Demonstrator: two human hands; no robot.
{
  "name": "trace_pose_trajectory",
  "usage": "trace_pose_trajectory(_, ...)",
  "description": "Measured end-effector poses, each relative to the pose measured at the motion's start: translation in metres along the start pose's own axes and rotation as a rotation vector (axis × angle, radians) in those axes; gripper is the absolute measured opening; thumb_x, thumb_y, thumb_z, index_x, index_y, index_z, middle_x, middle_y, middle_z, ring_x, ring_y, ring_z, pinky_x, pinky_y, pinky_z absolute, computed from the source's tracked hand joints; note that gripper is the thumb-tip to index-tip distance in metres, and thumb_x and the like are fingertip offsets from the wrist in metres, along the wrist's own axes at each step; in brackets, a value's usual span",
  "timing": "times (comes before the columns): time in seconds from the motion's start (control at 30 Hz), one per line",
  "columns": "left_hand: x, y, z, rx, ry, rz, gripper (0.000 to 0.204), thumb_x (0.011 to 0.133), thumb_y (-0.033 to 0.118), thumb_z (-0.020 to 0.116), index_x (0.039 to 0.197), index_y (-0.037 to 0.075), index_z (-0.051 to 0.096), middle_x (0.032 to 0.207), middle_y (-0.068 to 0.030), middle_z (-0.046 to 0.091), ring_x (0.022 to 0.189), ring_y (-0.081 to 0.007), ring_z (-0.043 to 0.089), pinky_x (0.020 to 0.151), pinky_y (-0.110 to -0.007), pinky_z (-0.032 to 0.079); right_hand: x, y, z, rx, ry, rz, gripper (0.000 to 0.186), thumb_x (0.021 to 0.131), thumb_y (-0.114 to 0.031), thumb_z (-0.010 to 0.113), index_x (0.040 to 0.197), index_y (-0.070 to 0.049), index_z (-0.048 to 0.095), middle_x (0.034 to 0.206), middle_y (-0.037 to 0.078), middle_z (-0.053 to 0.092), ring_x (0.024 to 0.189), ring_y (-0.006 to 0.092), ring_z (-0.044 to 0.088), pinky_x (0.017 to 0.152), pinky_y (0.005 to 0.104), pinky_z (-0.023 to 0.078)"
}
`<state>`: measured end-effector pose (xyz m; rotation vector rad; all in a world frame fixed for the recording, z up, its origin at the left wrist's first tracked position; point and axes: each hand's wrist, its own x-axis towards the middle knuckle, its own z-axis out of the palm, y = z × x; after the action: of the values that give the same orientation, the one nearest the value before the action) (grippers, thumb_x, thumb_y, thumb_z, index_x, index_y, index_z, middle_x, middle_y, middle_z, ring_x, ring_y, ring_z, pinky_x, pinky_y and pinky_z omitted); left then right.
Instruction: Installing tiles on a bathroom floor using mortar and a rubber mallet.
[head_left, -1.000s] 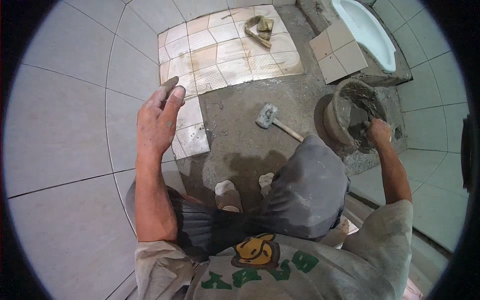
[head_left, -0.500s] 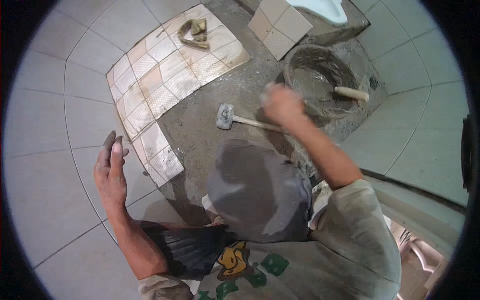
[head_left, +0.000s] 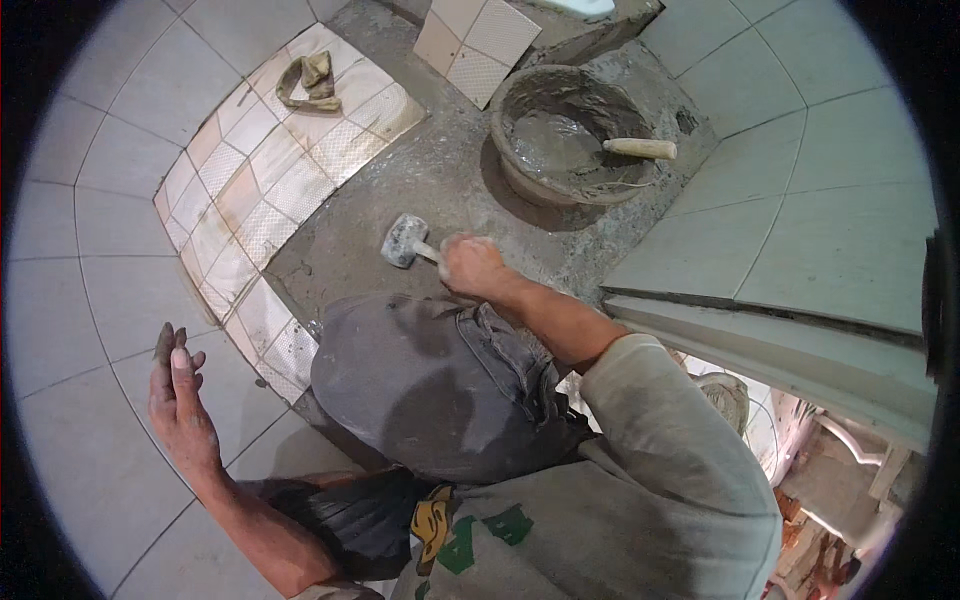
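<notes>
My right hand is closed around the pale handle of a rubber mallet, whose grey, mortar-smeared head lies on the rough cement floor. Beside the tiled wall at left, my left hand is raised with its dirty fingers stretched out and nothing in them. Beyond the mallet, patterned beige and white floor tiles have been laid along the wall. A round basin of wet mortar stands past my right hand. The pale handle of a tool rests across its right side; the tool's other end is hidden.
A crumpled, dirty strip of cloth lies on the laid tiles. A loose patterned tile leans at the far side, near a white ceramic fixture. Tiled walls close in the left and right, and a sill runs along the lower right.
My right hand has come down from near the basin and taken hold of the mallet's handle. My left hand stays raised and open. The view has shifted to the right.
</notes>
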<state>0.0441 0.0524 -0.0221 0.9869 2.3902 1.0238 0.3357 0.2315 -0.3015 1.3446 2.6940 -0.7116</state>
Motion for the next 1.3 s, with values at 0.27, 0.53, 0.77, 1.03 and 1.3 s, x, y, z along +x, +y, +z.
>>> trace_pose_trajectory(0.27, 0.007, -0.014, -0.003, -0.027, -0.015, -0.071, 0.057, 0.096, 0.043, 0.048, 0.138, 0.005, 0.045, 0.13, -0.0141, 0.056, 0.108, -0.0229, 0.057, 0.094, -0.039, 0.043, -0.128, 0.081, -0.045, -0.091, -0.06, 0.409, 0.036, 0.082, -0.037, 0.057, 0.093, -0.002, 0.06, 0.091, 0.02, 0.065, 0.088, 0.036, 0.064, 0.076, 0.0469, 0.05)
trace_pose_trajectory(0.53, 0.014, -0.011, 0.005, -0.02, -0.022, -0.056, 0.055, 0.096, 0.041, 0.049, 0.137, 0.005, 0.046, 0.129, -0.0136, 0.056, 0.105, -0.0224, 0.058, 0.092, -0.038, 0.045, -0.165, 0.13, -0.03, -0.233, -0.204, 0.51, 0.033, 0.086, -0.031, 0.055, 0.102, -0.002, 0.059, 0.107, 0.019, 0.06, 0.101, 0.0374, 0.06, 0.085, 0.0479, 0.048)
trace_pose_trajectory(0.77, 0.011, -0.01, 0.001, -0.029, 0.009, -0.051, 0.056, 0.096, 0.042, 0.049, 0.137, 0.004, 0.046, 0.129, -0.0132, 0.056, 0.103, -0.0221, 0.059, 0.09, -0.037, 0.046, -0.077, 0.065, -0.149, -0.141, 0.377, 0.289, 0.026, 0.086, -0.029, 0.056, 0.095, -0.005, 0.06, 0.1, 0.017, 0.06, 0.098, 0.0361, 0.058, 0.081, 0.0497, 0.049)
trace_pose_trajectory(1.03, 0.006, -0.006, 0.0, -0.041, 0.043, -0.065, 0.055, 0.096, 0.04, 0.05, 0.135, 0.001, 0.047, 0.129, -0.018, 0.055, 0.109, -0.0249, 0.059, 0.091, -0.037, 0.046, 0.009, 0.183, -0.222, -0.584, -0.015, 0.599, 0.029, 0.082, -0.025, 0.058, 0.104, -0.009, 0.069, 0.11, 0.013, 0.066, 0.106, 0.0317, 0.059, 0.092, 0.0467, 0.043)
trace_pose_trajectory(1.3, 0.009, -0.009, -0.005, 0.0, 0.098, 0.037, 0.052, 0.096, 0.04, 0.051, 0.134, 0.006, 0.05, 0.123, -0.0138, 0.059, 0.1, -0.0216, 0.061, 0.087, -0.034, 0.045, 0.033, 0.204, -0.213, -0.835, -0.198, 0.401, 0.028, 0.081, -0.025, 0.06, 0.102, -0.011, 0.071, 0.11, 0.009, 0.067, 0.108, 0.0268, 0.06, 0.089, 0.0439, 0.045)
